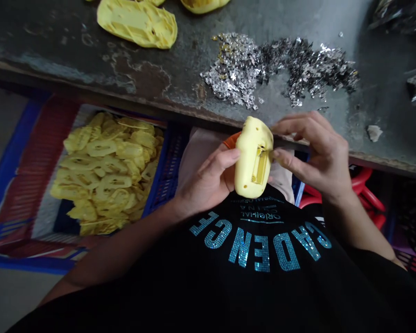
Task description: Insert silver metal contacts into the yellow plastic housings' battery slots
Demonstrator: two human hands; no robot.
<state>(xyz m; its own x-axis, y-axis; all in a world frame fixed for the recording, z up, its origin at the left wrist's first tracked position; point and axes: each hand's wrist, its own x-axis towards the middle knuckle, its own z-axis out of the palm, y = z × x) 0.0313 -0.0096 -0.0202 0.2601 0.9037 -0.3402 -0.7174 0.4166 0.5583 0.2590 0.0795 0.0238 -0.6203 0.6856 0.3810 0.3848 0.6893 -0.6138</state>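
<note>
My left hand (208,180) grips a yellow plastic shell (253,157) from its left side, holding it upright over my lap, just below the table edge. A recessed slot shows on the shell's face. My right hand (315,152) touches the shell's right edge, thumb and forefinger pinched at the slot on something too small to make out. A heap of small shiny metal pieces (277,69) lies on the worn grey table (90,60) right behind my hands.
A blue crate (169,171) at my lower left holds several flat yellow plastic parts (107,171). More yellow shells (138,23) lie at the table's far edge. Red plastic stools (367,194) stand under the table on the right. Dark bags (402,14) sit top right.
</note>
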